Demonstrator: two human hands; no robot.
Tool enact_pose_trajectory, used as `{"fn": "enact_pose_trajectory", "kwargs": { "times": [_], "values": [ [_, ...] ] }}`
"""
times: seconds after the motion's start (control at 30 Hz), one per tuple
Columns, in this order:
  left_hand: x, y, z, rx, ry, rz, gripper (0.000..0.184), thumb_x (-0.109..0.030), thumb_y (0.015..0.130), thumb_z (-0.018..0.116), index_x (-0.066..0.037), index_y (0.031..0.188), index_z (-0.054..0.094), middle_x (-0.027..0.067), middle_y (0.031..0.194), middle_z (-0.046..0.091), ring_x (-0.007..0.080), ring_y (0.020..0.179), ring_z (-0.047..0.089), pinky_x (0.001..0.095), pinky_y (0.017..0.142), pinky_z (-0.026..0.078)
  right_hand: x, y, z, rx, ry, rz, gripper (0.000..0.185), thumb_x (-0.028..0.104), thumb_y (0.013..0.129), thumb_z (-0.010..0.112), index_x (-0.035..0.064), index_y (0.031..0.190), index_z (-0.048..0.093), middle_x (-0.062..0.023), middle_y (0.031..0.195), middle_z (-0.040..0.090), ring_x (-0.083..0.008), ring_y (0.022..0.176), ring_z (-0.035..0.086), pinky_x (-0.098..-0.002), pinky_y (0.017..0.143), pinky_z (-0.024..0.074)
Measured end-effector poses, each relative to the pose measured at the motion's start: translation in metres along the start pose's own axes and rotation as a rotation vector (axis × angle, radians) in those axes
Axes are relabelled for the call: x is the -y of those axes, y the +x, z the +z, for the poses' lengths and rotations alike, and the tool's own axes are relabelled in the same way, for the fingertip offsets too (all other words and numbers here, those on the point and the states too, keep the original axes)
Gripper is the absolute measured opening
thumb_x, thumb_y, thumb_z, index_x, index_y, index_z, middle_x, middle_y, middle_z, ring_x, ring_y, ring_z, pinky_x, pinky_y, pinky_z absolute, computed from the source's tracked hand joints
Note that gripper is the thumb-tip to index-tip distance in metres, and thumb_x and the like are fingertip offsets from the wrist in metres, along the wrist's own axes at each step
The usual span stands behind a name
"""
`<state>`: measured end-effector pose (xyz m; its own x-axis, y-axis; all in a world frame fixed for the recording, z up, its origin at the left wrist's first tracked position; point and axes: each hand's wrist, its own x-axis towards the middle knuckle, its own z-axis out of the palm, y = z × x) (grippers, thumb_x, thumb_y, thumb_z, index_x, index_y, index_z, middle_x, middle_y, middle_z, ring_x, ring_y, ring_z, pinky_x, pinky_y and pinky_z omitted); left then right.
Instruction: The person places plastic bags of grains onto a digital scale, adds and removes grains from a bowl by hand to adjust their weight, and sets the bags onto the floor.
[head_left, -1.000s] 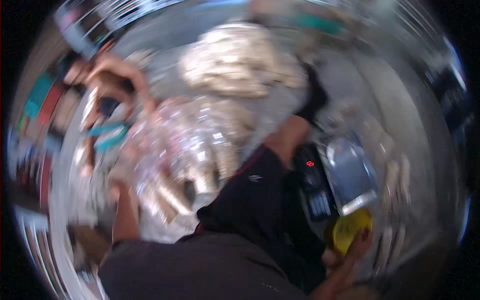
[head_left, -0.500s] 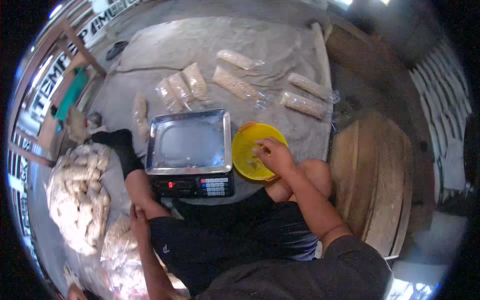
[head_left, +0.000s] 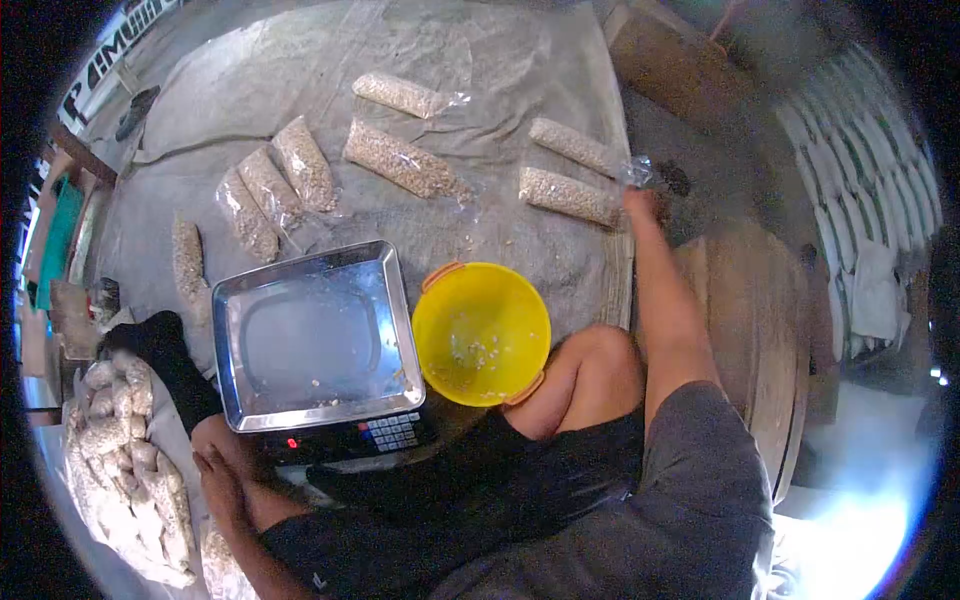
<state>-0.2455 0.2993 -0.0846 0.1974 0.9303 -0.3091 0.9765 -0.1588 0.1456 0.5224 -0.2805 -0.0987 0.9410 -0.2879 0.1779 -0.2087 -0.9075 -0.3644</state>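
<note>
My right hand [head_left: 645, 204] reaches to the right edge of the cloth, at the plastic end of a filled clear bag [head_left: 568, 194]. Its fingers are mostly hidden, so whether it grips anything is unclear. Just above lies a similar bag [head_left: 574, 143] of pale, grain-like pieces. My left hand [head_left: 220, 487] rests on my left leg with its fingers stretched out, holding nothing. In front of me stands a digital scale with a bare metal pan [head_left: 310, 340] and a lit red digit. Beside it is a yellow basin [head_left: 520, 325] with a few pale bits in the bottom.
Several more filled bags [head_left: 302, 165] lie across the grey cloth [head_left: 480, 60]. A large plastic sack of packed bags [head_left: 125, 450] sits at the left. Wooden boards [head_left: 745, 340] are at my right, with stacked long white bundles [head_left: 850, 210] beyond.
My right hand has left the yellow basin and stretched forward and right to the bags at the cloth's edge. My left hand stays on my leg. The view has shifted.
</note>
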Motion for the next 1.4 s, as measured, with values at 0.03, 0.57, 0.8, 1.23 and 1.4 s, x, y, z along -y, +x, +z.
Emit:
{"fn": "enact_pose_trajectory", "kwargs": {
  "times": [0.03, 0.57, 0.8, 1.23, 1.4],
  "values": [
    [0.005, 0.002, 0.003, -0.005, -0.014, -0.001, 0.082, -0.062, 0.102, 0.027, 0.003, 0.151, 0.031, 0.0350, 0.145, 0.042, 0.0500, 0.132, 0.044, 0.0518, 0.108, 0.039, -0.012, 0.020, 0.000, 0.075, 0.014, 0.075, 0.071, 0.054, 0.088, 0.064, -0.0031, 0.130, 0.058, -0.0279, 0.136, 0.056, -0.0435, 0.127, 0.054, -0.0487, 0.105, 0.0431],
    [-0.050, -0.007, -0.017, -0.082, -0.188, -0.058, 0.075, -0.057, 0.103, 0.029, 0.007, 0.139, 0.044, 0.0388, 0.132, 0.052, 0.0535, 0.123, 0.050, 0.0556, 0.102, 0.042, 0.089, 0.036, -0.073, -0.012, 0.668, -0.365, 0.033, 0.034, 0.097, 0.063, 0.0019, 0.104, 0.068, -0.0091, 0.084, 0.067, -0.0185, 0.065, 0.061, -0.0362, 0.063, 0.0530],
    [-0.022, 0.005, 0.000, -0.123, -0.123, 0.009, 0.074, -0.058, 0.101, 0.029, 0.007, 0.132, 0.048, 0.0376, 0.121, 0.059, 0.0543, 0.117, 0.055, 0.0576, 0.101, 0.042, 0.226, -0.114, -0.263, 0.124, 1.177, -0.633, 0.026, 0.028, 0.099, 0.063, 0.0035, 0.107, 0.067, -0.0015, 0.080, 0.063, -0.0096, 0.060, 0.056, -0.0292, 0.051, 0.0464],
    [-0.044, -0.048, -0.028, -0.207, -0.222, -0.032, 0.073, -0.058, 0.097, 0.040, 0.008, 0.127, 0.050, 0.0359, 0.115, 0.063, 0.0503, 0.111, 0.061, 0.0550, 0.098, 0.047, 0.265, -0.388, -0.247, 0.728, 1.255, -0.438, 0.020, 0.024, 0.099, 0.063, 0.0048, 0.098, 0.058, -0.0026, 0.075, 0.056, -0.0128, 0.057, 0.055, -0.0293, 0.051, 0.0492],
    [-0.042, -0.037, -0.017, -0.172, -0.195, -0.021, 0.073, -0.059, 0.099, 0.036, 0.007, 0.126, 0.051, 0.0346, 0.122, 0.060, 0.0499, 0.113, 0.060, 0.0562, 0.098, 0.046, 0.189, -0.443, -0.138, 0.872, 1.093, -0.487, 0.024, 0.027, 0.102, 0.059, 0.0030, 0.101, 0.058, -0.0033, 0.072, 0.060, -0.0114, 0.054, 0.056, -0.0293, 0.055, 0.0537]
  ]
}}
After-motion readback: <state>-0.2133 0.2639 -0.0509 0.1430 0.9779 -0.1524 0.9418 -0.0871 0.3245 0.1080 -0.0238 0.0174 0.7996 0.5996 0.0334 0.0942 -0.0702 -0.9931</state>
